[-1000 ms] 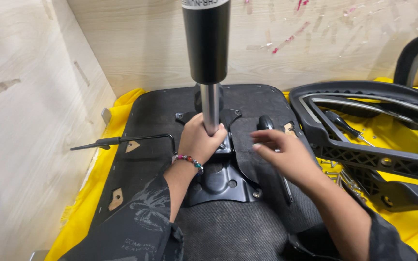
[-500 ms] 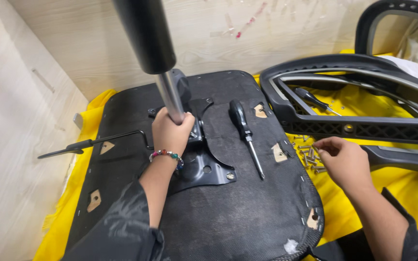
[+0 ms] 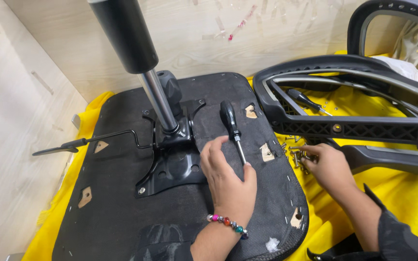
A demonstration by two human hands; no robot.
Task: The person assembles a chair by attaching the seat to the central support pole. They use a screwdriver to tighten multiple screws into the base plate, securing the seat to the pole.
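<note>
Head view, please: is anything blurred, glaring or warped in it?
Head view: sharp on the left hand, screwdriver and right hand; even light, soft shadows; a bright sheen on the metal rod; the black cylinder looms large near the lens.

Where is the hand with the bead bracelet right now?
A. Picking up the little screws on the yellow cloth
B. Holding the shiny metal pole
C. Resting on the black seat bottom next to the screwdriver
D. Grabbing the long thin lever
C: the left hand lies flat on the seat bottom, its fingertips touching the shaft of the screwdriver, away from the metal pole.
</note>
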